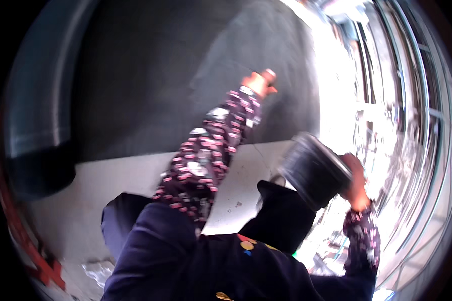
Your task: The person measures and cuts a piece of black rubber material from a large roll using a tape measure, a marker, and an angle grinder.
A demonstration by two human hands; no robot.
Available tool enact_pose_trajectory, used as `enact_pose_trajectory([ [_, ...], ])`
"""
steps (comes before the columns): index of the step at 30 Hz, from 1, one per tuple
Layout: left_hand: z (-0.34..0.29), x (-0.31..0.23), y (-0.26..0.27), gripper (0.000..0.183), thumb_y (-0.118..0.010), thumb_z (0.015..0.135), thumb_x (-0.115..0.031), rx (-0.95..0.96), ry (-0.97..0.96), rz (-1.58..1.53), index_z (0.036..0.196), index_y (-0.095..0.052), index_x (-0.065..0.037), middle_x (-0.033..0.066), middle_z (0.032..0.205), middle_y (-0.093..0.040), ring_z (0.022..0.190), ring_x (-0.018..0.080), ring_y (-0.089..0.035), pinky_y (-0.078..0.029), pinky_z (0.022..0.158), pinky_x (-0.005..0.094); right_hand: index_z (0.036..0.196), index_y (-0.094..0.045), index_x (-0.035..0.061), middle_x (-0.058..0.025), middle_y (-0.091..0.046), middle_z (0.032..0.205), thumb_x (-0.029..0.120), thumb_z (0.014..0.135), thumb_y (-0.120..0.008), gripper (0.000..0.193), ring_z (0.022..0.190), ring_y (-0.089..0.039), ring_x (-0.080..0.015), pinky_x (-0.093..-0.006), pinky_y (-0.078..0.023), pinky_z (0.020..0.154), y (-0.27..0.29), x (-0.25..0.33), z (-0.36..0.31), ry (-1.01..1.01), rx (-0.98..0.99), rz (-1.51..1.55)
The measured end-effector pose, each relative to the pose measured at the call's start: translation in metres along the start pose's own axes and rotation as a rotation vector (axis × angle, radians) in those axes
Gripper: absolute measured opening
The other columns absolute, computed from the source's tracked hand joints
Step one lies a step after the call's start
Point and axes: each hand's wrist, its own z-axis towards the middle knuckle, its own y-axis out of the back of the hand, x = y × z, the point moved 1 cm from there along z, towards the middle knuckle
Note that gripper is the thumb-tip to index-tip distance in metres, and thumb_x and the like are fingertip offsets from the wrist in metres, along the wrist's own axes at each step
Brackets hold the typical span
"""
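My left hand (258, 84) reaches forward over a large dark sheet (150, 75), its fingers closed. A small brownish thing shows at the fingertips, too blurred to name. Around the hand the sheet has a lighter grey, smeared-looking patch (236, 55). On the right, my right hand (355, 183) grips the side of a black container (316, 170), tilted and held off to the right of my body. What is inside the container cannot be seen. Patterned dark sleeves cover both forearms.
A thick dark roll (40, 100) runs along the left side of the sheet. Pale floor (120, 175) lies below the sheet's near edge. Red metal framing (40, 266) stands at lower left, near crumpled clear plastic (98, 272). Blurred, bright racks or bars (397, 75) fill the right.
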Motion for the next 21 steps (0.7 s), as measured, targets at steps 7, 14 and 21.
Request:
enact_pose_trajectory([
  [7, 0.015, 0.046, -0.014, 0.041, -0.067, 0.079, -0.026, 0.040, -0.121, -0.521, 0.106, -0.049, -0.002, 0.0112, 0.106, -0.051, 0.099, 0.0248, -0.052, -0.040, 0.089, 0.0359, 0.092, -0.056, 0.0038, -0.0130, -0.060, 0.088, 0.009, 0.059, -0.065, 0.034, 0.086, -0.057, -0.0326, -0.0395, -0.046, 0.075, -0.172, -0.095, -0.016, 0.077, 0.157, 0.233],
  [14, -0.038, 0.195, -0.058, 0.050, -0.055, 0.085, -0.035, 0.192, 0.013, -0.268, 0.120, -0.043, -0.001, 0.0178, 0.126, -0.043, 0.120, 0.0311, -0.039, -0.030, 0.103, 0.0435, 0.089, -0.055, 0.0057, -0.0111, -0.059, 0.086, 0.008, 0.060, -0.062, 0.030, 0.087, -0.056, -0.0297, -0.0400, -0.044, 0.076, -0.349, -0.233, -0.086, 0.216, 0.234, 0.381],
  [21, -0.026, 0.236, -0.162, 0.055, -0.065, 0.077, -0.032, 0.173, 0.174, 0.113, 0.116, -0.048, 0.002, 0.0207, 0.124, -0.046, 0.118, 0.0337, -0.041, -0.028, 0.104, 0.0461, 0.087, -0.056, 0.0073, -0.0108, -0.059, 0.080, 0.007, 0.061, -0.059, 0.026, 0.082, -0.057, -0.0298, -0.0405, -0.044, 0.073, -0.428, -0.287, -0.122, 0.249, 0.154, 0.599],
])
